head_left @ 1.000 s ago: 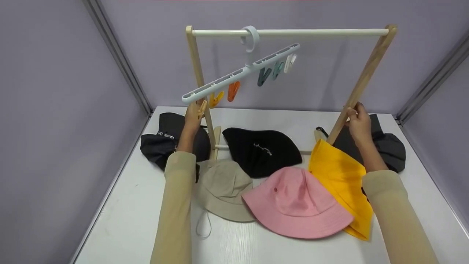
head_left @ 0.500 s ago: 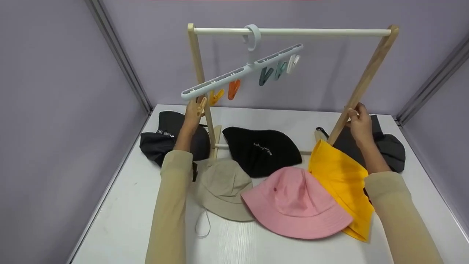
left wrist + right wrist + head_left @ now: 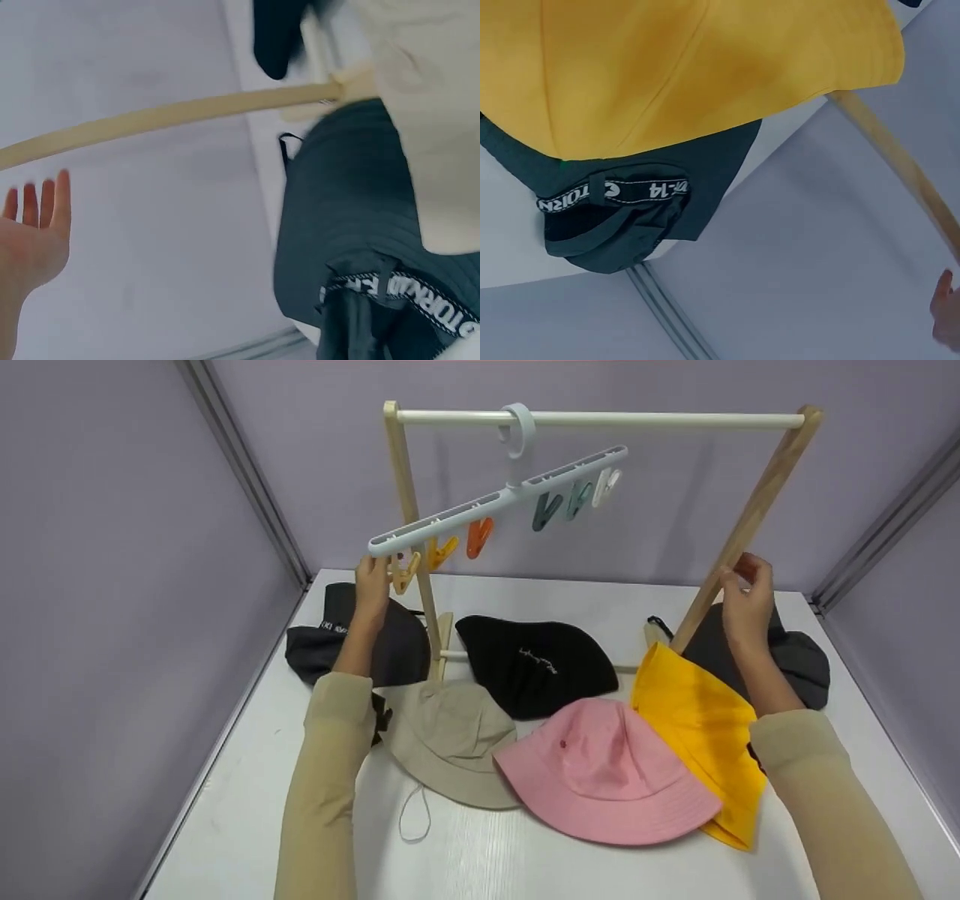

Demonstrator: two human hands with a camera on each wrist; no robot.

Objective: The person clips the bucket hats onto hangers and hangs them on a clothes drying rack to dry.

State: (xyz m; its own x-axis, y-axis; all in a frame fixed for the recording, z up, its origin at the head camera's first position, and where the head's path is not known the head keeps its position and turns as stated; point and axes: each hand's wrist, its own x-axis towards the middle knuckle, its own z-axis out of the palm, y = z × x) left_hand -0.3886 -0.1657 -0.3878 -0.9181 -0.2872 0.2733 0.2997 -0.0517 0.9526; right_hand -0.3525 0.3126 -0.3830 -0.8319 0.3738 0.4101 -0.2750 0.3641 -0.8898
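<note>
My left hand (image 3: 371, 589) is beside the left wooden post (image 3: 405, 472) of a rack, under the near end of a grey-blue clip hanger (image 3: 465, 514). In the left wrist view the fingers (image 3: 63, 199) are straight and apart from the post. By the right wooden post (image 3: 757, 510), my right hand (image 3: 748, 604) has loosely bent fingers and seems to hold nothing. The hanger hooks over the white rail (image 3: 637, 418) and carries several clips, including an orange clip (image 3: 479, 538) and a yellow clip (image 3: 444, 553).
On the white table (image 3: 240, 765) lie a beige hat (image 3: 457, 735), a pink bucket hat (image 3: 607, 780), a yellow hat (image 3: 690, 720) and a black hat (image 3: 536, 667). Dark caps lie at left (image 3: 397, 645) and right (image 3: 802, 664). Partition walls (image 3: 135, 585) enclose the sides and back.
Both hands have let go of the posts; the left moved left, the right slightly up and right. The camera view shifted slightly, and the hats stay in place.
</note>
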